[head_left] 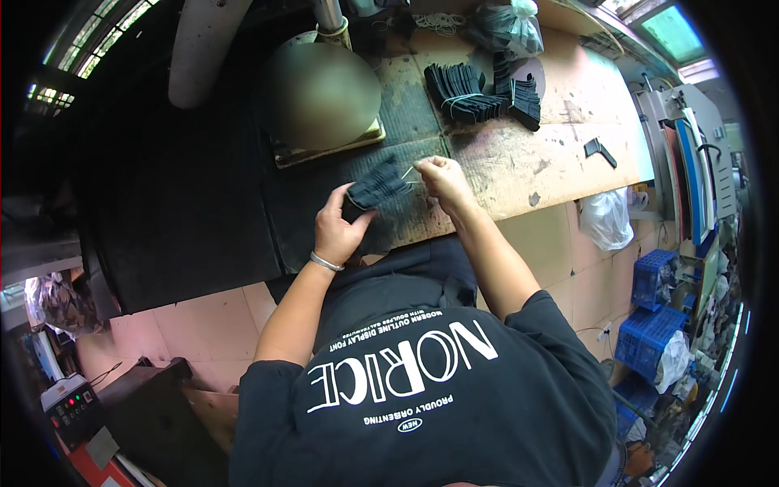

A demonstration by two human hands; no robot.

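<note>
My left hand [338,233] is closed around one end of a stack of thin black pieces [376,188], held just above the near part of the table. At the stack's other end, my right hand [443,180] pinches a thin pale band [407,173] and pulls it out from the pieces. Whether the band is elastic or string, I cannot tell. Farther back lie more bundles of flat black pieces [462,93], one with a pale band around it. A single angled black piece [600,152] rests by itself to the right.
The table [560,166] has a stained cardboard top, dark on the left. Behind my left hand stands a board-like base [329,146], with a blurred patch above it. A tied plastic bag [515,28] sits at the back. Blue crates [652,337] stand at the right.
</note>
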